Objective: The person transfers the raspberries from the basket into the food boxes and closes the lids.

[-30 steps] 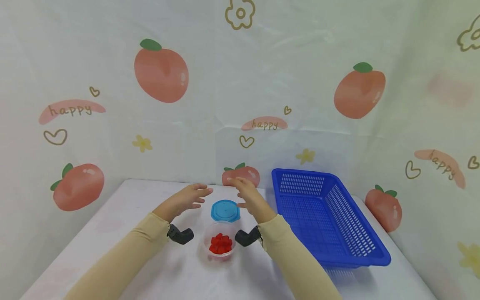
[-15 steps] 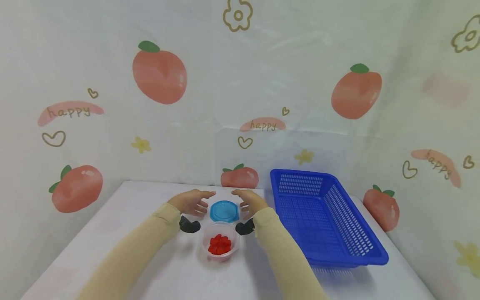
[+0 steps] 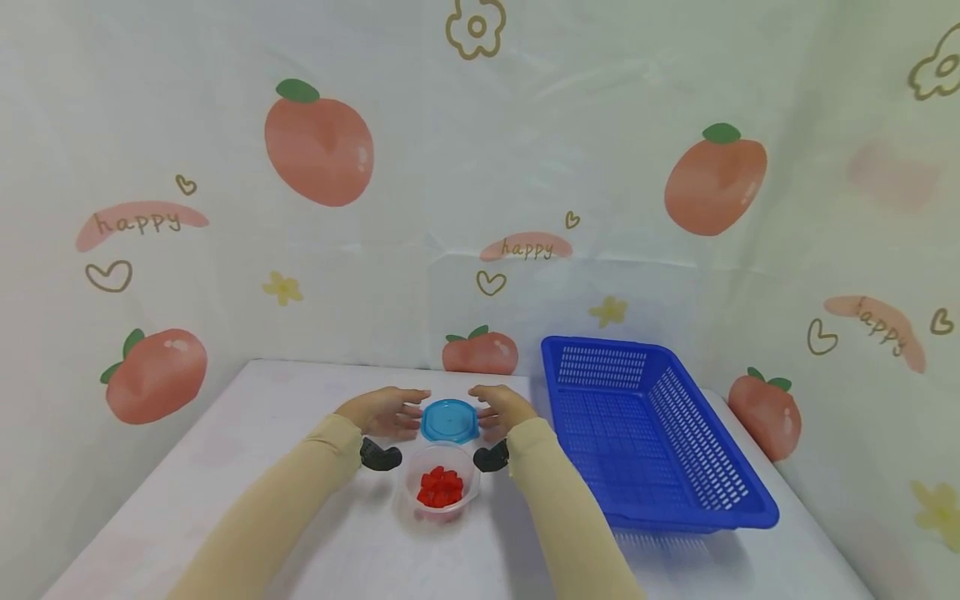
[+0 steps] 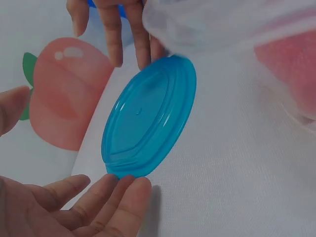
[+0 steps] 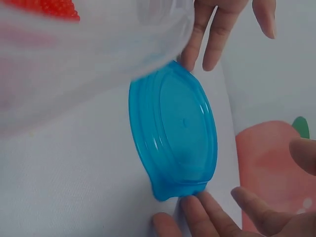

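A blue plastic lid point(image 3: 450, 421) lies flat on the white table between my two hands. My left hand point(image 3: 381, 412) is at its left edge, fingers extended; in the left wrist view the fingertips point(image 4: 129, 186) meet the lid's rim. On the opposite side my right hand point(image 3: 506, 408) reaches in with straight fingers, and its fingertips point(image 5: 193, 207) touch the lid's tabbed edge in the right wrist view. Both thumbs are held up, away from the lid. Just nearer stands an uncovered clear plastic bowl point(image 3: 411, 482) containing several red pieces point(image 3: 440, 488).
A large blue slatted basket point(image 3: 678, 518) stands on the right side of the table point(image 3: 300, 533), close to my right forearm. Behind the table hangs a white cloth point(image 3: 405, 167) printed with fruit. A black wrist device point(image 3: 380, 455) sits near each cuff.
Both hands have come down from above and closed in on the lid from either side. The lid, bowl and basket have stayed in place.
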